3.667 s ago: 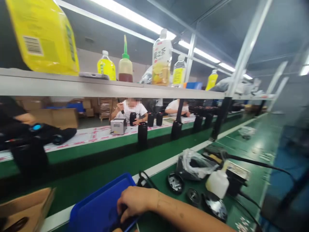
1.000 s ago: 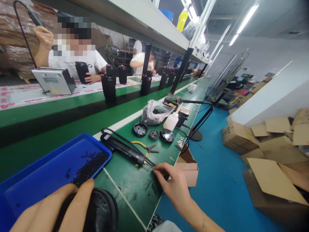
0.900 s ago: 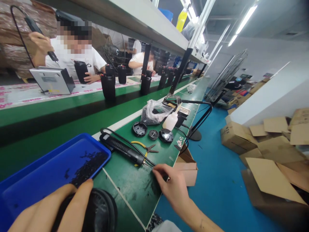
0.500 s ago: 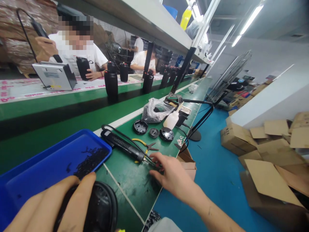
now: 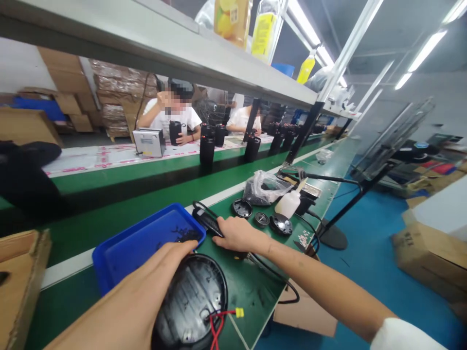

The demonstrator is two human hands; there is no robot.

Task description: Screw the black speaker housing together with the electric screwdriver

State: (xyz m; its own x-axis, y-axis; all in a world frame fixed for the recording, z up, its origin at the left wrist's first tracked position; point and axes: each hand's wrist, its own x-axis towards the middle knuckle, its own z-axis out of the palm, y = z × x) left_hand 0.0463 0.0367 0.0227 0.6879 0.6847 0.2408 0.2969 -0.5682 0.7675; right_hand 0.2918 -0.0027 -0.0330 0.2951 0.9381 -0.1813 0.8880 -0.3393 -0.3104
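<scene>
My left hand (image 5: 146, 296) rests on a round black speaker housing (image 5: 191, 304) at the near edge of the green bench; red and black wires with a small yellow plug (image 5: 239, 312) stick out of it. My right hand (image 5: 239, 235) is closed over the black electric screwdriver (image 5: 207, 222), which lies beside the blue tray. Its cable (image 5: 277, 279) loops off the bench edge. The blue tray (image 5: 146, 243) holds a heap of small black screws (image 5: 184, 236).
Beyond my right hand lie round black parts (image 5: 241, 208), a white squeeze bottle (image 5: 289, 204) and a plastic bag (image 5: 263, 185). Black cylinders (image 5: 206, 150) stand on the conveyor; people sit across it. A cardboard box (image 5: 22, 282) is at left. Cartons (image 5: 430, 253) sit on the blue floor.
My right hand moved left from the screwdriver's tip and closed over its body. The view swung left, and the housing under my left hand now shows its wires.
</scene>
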